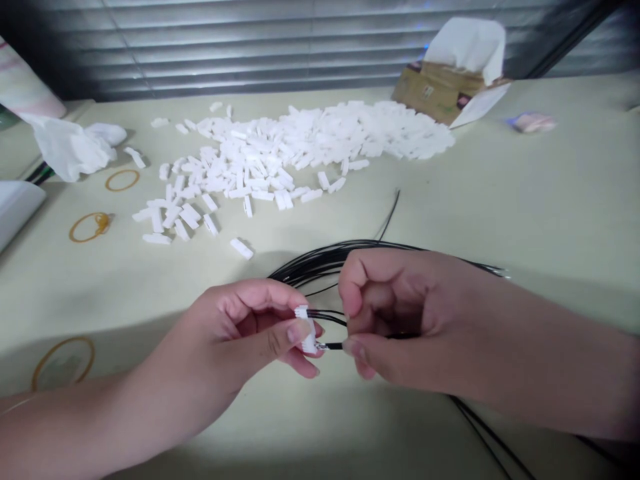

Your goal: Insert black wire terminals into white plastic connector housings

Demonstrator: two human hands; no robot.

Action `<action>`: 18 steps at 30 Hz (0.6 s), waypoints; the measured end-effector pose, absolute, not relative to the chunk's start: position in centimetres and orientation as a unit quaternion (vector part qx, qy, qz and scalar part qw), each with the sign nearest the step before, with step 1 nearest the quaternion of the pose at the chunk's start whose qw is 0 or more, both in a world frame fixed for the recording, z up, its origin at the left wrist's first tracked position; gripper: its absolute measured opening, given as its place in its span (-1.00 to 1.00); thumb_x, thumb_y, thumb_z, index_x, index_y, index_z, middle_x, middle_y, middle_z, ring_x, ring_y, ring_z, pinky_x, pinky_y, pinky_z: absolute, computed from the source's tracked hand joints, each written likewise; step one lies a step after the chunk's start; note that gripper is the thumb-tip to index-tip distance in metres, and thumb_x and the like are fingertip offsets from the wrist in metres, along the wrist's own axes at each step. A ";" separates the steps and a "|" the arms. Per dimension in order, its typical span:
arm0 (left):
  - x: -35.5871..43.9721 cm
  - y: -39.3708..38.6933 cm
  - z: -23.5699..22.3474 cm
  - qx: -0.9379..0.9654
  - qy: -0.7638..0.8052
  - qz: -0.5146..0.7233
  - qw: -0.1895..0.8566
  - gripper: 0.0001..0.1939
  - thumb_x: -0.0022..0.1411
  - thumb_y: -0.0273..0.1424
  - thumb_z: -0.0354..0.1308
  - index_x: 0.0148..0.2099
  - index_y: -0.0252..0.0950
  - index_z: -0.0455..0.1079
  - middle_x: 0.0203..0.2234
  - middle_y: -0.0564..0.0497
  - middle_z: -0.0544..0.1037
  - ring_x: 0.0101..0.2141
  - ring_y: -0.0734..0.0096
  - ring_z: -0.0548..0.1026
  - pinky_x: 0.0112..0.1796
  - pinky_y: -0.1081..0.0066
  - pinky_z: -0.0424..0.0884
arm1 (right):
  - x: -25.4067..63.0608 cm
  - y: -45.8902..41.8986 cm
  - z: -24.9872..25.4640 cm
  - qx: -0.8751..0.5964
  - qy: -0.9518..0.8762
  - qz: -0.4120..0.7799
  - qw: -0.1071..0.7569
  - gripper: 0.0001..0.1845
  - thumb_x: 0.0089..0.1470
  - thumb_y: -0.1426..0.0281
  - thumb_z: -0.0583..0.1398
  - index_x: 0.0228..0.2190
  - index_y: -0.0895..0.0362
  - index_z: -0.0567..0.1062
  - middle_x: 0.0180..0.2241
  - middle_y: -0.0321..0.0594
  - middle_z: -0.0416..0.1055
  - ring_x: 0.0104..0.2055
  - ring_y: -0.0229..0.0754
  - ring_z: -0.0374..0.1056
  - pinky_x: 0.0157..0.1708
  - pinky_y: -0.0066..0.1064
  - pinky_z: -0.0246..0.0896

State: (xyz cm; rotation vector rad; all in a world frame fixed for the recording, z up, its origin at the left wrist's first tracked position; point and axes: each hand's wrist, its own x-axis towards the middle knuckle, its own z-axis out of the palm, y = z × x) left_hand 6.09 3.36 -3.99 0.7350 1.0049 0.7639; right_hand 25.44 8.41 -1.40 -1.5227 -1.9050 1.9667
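So we've got a white connector housing [310, 343] just below the middle of the frame, pinched between the thumb and fingers of our left hand [245, 337]. Black leads [327, 315] run from its upper part, and our right hand [415, 307], fingers curled, grips a black wire [335, 346] with its metal tip at the housing's lower end; can't tell if it's in. Beyond our hands lies a black wire bundle [325, 257], then a pile of white housings [300, 143] across the upper middle, plus a tissue box [430, 93] at upper right.
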 end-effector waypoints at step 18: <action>6.2 3.6 -3.7 0.329 0.468 0.340 0.746 -0.96 0.17 -0.49 0.26 -0.35 -0.31 0.52 -0.50 0.12 0.56 -0.48 0.61 0.56 -0.37 0.70 0.45 | 25.2 8.2 -1.0 -0.498 -0.622 0.604 -0.006 -0.88 -0.16 0.38 0.18 -0.49 0.07 0.29 -0.60 -0.41 0.35 -0.60 -0.36 0.13 -0.65 -0.55 0.03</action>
